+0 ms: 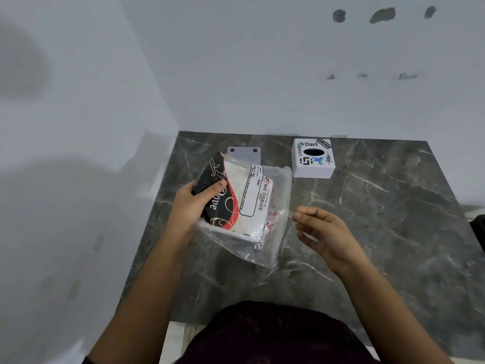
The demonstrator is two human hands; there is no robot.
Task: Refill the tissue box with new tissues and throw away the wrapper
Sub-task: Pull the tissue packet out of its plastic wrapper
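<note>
A pack of tissues [244, 203] in a clear plastic wrapper printed black, red and white is held tilted above the dark marble counter [380, 219]. My left hand [191, 203] grips its black left end, thumb on top. The wrapper's loose clear end [273, 240] hangs toward the right. My right hand [325, 232] hovers just right of that loose end, fingers apart and curled, holding nothing. A white square tissue box [312, 160] with stickers and a dark oval slot stands at the back of the counter, its slot showing no tissue.
A grey flat plate [244, 153] with two holes lies behind the pack, partly hidden. White walls stand behind and to the left. The counter's front edge runs near my body; its right side is bare marble.
</note>
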